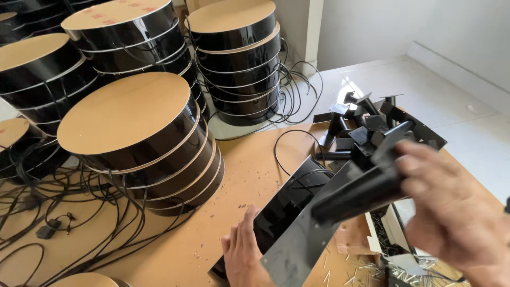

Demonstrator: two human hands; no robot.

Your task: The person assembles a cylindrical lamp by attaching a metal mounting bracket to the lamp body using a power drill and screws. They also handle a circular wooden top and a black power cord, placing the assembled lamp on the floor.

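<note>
My right hand (451, 212) grips a black metal bracket (345, 199), a short black post on a flat grey plate whose corner hangs down in the lower middle. My left hand (244, 252) rests flat on the brown board (234, 175), its fingers against the edge of a glossy black panel (287, 204) that lies under the bracket. A thin black cable (281, 154) loops over the board just behind the panel.
Stacks of round black discs with tan tops (133, 133) stand at left and behind (236, 58). Loose black cables (58, 207) spread over the left. A pile of black brackets (372, 125) lies at the right. Small nails or pins (419, 263) are scattered at lower right.
</note>
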